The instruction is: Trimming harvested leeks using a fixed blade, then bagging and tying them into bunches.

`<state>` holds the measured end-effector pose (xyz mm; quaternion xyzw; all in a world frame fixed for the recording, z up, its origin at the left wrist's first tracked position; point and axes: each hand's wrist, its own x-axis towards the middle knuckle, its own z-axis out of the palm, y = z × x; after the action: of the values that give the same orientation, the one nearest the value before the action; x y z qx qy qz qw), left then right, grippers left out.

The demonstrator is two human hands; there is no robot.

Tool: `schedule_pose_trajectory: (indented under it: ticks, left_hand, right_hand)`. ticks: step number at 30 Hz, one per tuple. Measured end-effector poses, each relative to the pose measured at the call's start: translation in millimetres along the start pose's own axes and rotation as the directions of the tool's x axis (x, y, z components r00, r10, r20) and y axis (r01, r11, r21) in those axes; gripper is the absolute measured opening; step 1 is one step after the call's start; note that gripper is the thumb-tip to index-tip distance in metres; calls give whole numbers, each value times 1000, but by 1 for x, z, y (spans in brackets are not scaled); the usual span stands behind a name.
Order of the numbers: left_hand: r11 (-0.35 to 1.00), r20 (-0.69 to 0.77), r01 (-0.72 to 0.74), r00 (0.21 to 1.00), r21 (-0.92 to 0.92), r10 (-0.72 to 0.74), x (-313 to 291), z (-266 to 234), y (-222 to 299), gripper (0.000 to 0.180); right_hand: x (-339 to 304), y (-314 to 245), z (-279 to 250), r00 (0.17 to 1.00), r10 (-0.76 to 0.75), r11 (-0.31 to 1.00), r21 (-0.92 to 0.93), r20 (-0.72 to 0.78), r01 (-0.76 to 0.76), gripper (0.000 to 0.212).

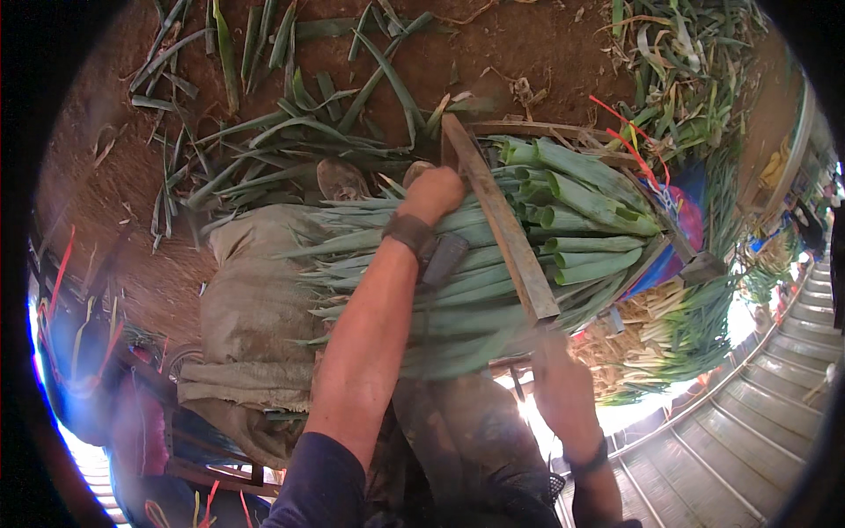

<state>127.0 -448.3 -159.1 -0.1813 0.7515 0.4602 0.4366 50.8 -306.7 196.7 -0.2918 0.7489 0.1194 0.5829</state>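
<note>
A thick bundle of green onion leaves (475, 264) lies across the middle, tips to the left and cut hollow ends to the right. A long flat bar (502, 220) crosses over it at a slant. My left hand (436, 194) is closed at the bundle's far side, close beside the bar; its fingertips are hidden. A dark band with a small grey device is on that wrist. My right hand (565, 387), smeared by motion, is just below the bar's near end. Whether it holds anything cannot be made out.
Beige sacking (255, 299) lies under the leaf tips at left. Loose cut leaves (290, 158) litter the brown ground (502, 62). More green onions with pale stalks (651, 334) are stacked at right, above ribbed metal sheeting (739, 422). Red and yellow ties (638, 145) hang by the frame.
</note>
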Motion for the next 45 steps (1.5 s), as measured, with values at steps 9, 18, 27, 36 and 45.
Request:
schedule_pose_trajectory:
  ticks: [9,18,27,36,45]
  left_hand:
    - [980,313,-98,938,-172,149,17,12,-16,44]
    - [998,282,-35,959,48,20,-59,8,19,41]
    - [993,229,106,969,-47,-93,-85,7,72,36]
    - [981,-56,158,985,-113,-165,-83,34,38,41]
    - [995,411,33,911,-96,9,-57,36,26,40]
  right_hand:
    - [-73,-31,56,889,451,857,239,83,-457,14]
    - [-48,5,83,998,61,989,133,-8,-60,14]
    - [-23,47,160,978,-42,985,156,-206,75,13]
    - [-161,-8,98,886,397,870,208,240,-446,26]
    - [-91,59,249,980,143,925,371,-139,-83,8]
